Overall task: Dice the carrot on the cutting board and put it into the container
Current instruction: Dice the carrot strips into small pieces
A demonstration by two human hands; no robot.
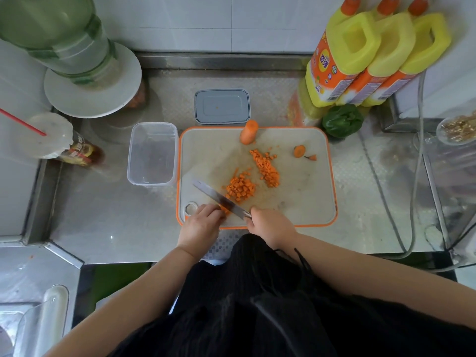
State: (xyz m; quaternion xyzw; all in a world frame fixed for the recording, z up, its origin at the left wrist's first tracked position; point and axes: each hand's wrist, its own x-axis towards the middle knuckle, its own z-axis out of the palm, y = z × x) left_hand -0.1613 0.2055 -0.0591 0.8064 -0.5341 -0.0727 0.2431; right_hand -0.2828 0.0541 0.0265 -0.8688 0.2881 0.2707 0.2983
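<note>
Steel countertop (108, 222) runs under everything I see, and at its far left a sealed drink cup (50, 135) with a red straw lies tipped beside a dark label whose print I cannot read. Next comes the clear container (153, 153), standing just beside the left edge of the orange-rimmed cutting board (309, 191), with a grey lid (222, 106) behind it near the wall. My left hand (199, 226) sits at the board's near-left corner, fingers curled down onto a small carrot piece (224, 210) (mostly hidden under the fingertips and the blade). Across it slants the knife (219, 198), tip pointing away to the left, its handle gripped in my right hand (270, 226), fingers wrapped closed around it. Diced carrot (240, 188) lies in a heap just beyond the blade, a second strip of dice (268, 168) to its right, and an uncut carrot stub (249, 132) rests at the far edge. Cut ends (300, 151) lie apart, further right. Past the board, a green pepper (341, 121) sits below three yellow bottles (360, 60) with orange labels, the writing too blurred to read.
</note>
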